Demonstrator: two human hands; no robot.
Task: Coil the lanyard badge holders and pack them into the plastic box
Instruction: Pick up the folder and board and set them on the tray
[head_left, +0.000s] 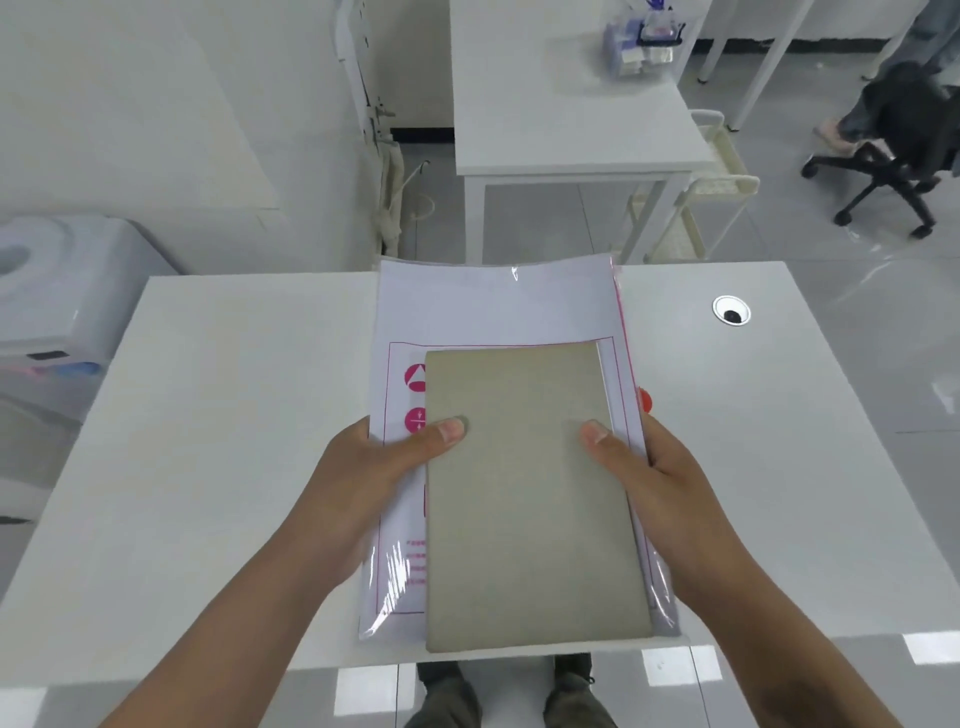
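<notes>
Nothing of the packing is seen to be done yet. No lanyard, no coiled badge holder and no plastic box can be picked out on the desk (234, 415); the job looks to be at its very opening, with the supplies seemingly not even unpacked.

At the near edge of the desk, towards its middle, a clear plastic bag (498, 312) with pink printing is held up, and a flat grey-brown card sheet (530, 499) is seen lying against it. Whether that sheet is inside the bag or on top of it cannot be told for sure, and whether lanyards are in there cannot be told either.

The left hand (363, 483) is clamped on the bag's left edge, thumb pressed down on the sheet's left margin, fingers hidden beneath. The right hand (670, 483) is closed on the right edge in the same way, thumb on top, fingers tucked under. So both grips are pinching the package, neither one slack.

Farther back, the bag's top end reaches out past the far edge of the desk. A cable grommet (731, 310) is set near the far right corner.

Everything remains: opening, coiling, boxing, as judged from this.
</notes>
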